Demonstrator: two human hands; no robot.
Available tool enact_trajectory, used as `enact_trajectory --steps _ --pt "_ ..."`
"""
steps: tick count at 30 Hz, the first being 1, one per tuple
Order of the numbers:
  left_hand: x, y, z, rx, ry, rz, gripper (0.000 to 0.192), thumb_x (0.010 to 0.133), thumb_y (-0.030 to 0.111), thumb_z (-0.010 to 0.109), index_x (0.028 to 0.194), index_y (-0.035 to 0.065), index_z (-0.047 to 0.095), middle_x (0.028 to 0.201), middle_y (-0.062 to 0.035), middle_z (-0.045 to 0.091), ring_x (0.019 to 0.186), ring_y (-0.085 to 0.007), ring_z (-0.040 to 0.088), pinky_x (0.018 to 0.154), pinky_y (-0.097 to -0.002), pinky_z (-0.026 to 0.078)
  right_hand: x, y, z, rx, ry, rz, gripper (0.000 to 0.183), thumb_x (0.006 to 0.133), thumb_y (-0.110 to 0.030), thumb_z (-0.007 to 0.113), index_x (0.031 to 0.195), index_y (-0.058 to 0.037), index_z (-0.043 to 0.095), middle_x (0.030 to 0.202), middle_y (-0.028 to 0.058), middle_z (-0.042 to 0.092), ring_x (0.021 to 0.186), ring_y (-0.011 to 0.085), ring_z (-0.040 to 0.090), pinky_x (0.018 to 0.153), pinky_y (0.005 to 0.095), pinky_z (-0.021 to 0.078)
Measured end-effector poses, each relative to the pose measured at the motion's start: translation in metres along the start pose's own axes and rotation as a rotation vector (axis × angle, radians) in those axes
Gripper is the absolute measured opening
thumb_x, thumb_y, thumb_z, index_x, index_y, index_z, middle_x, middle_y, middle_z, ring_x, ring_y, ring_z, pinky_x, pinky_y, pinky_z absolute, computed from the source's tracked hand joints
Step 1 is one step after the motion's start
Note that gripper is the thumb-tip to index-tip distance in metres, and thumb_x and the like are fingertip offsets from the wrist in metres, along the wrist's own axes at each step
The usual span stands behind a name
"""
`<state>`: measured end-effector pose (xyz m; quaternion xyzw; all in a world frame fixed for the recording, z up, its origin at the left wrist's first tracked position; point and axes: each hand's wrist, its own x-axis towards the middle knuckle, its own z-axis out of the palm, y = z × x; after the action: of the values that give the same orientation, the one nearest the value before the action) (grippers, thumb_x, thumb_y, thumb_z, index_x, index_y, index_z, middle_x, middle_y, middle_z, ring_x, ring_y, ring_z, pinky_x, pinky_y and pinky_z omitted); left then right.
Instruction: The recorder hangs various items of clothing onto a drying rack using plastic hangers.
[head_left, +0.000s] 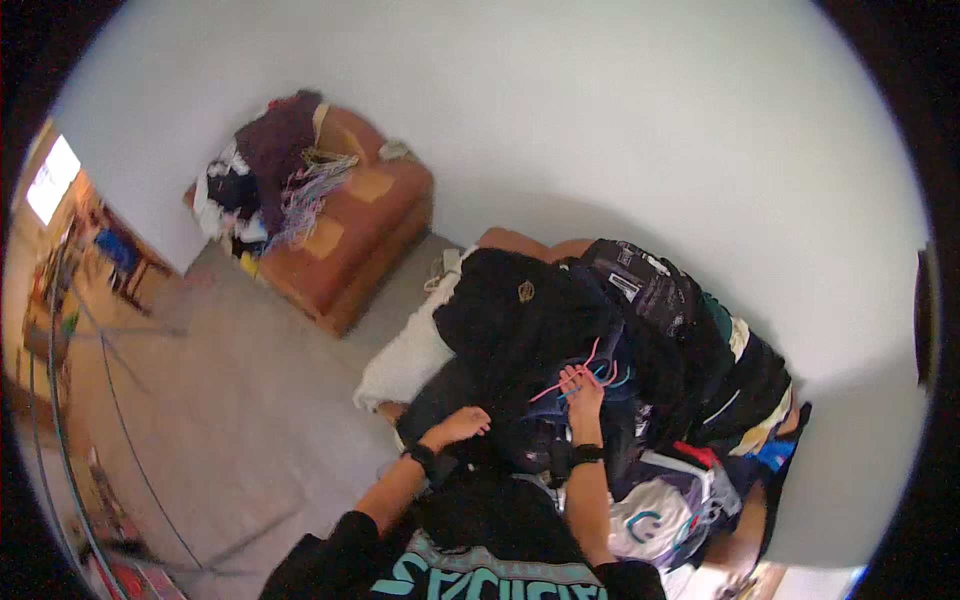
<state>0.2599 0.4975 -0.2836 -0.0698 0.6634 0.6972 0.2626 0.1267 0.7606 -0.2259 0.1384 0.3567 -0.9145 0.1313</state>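
My right hand is closed around thin pink and blue hangers, over a dark blue garment on the pile. My left hand is lower and to the left, fingers curled, just above or against black cloth; whether it grips the cloth cannot be made out. Before me a black garment with a small gold emblem is spread over the heaped clothes. A dark printed garment drapes the sofa's back to its right.
A brown armchair by the wall holds a dark maroon garment and a tangle of hangers. White fabric covers the sofa's left arm. More clothes, including a white printed one, lie at right. Thin dark rails stand at left.
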Motion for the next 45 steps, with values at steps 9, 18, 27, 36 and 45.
enact_trajectory --steps 9,18,27,36,45 --pt "-0.02 -0.005 -0.118 0.103 0.165 0.129 0.024 0.092 0.019 0.048 0.094 -0.0017 0.06 0.083 -0.0086 0.067 0.069 -0.0157 0.063 0.066 -0.0289 0.051 0.057 0.052 0.236 -1.208 0.008 -0.53 0.027 0.095 -0.019 0.046 0.092 0.0039 0.061 0.074 0.011 0.065 0.062 0.0183 0.065 0.056 0.0273 0.0513" --pt "-0.027 0.024 -0.135 0.004 0.169 0.249 0.015 0.093 0.014 0.051 0.096 0.0012 0.058 0.082 -0.0076 0.065 0.074 -0.0144 0.062 0.066 -0.0279 0.049 -0.037 0.045 0.146 -0.812 0.422 -0.356 0.035 0.094 -0.029 0.051 0.074 -0.003 0.062 0.053 -0.0043 0.041 0.044 0.006 0.034 0.043 0.0235 0.0254" --pt "-0.098 0.126 -0.165 0.265 0.182 0.512 0.025 0.089 0.01 0.057 0.113 0.0057 0.051 0.102 -0.0065 0.059 0.084 -0.0159 0.056 0.071 -0.0292 0.046 -0.111 0.031 0.317 -1.426 0.305 -0.982 0.045 0.093 -0.026 0.056 0.061 0.0028 0.042 0.051 0.0172 0.029 0.047 0.0183 0.023 0.043 0.0376 0.0224" --pt "-0.303 0.178 -0.317 0.3 1.188 0.686 0.044 0.087 0.016 0.057 0.126 0.0045 0.039 0.122 -0.0132 0.047 0.107 -0.0224 0.048 0.086 -0.0346 0.042 -0.171 0.127 0.497 -1.419 -0.589 -1.476 0.045 0.086 -0.032 0.058 0.054 -0.0045 0.044 0.051 0.0122 0.04 0.047 0.0298 0.04 0.049 0.0383 0.0318" --pt "-0.494 0.136 -0.395 0.848 1.784 0.685 0.038 0.066 0.007 0.068 0.102 0.003 0.057 0.103 -0.0158 0.058 0.097 -0.032 0.053 0.086 -0.0396 0.041 -0.199 0.326 0.64 -1.133 -1.436 -0.955 0.032 0.081 -0.016 0.067 0.056 -0.0041 0.05 0.049 0.0119 0.044 0.04 0.0273 0.044 0.041 0.0329 0.0335"
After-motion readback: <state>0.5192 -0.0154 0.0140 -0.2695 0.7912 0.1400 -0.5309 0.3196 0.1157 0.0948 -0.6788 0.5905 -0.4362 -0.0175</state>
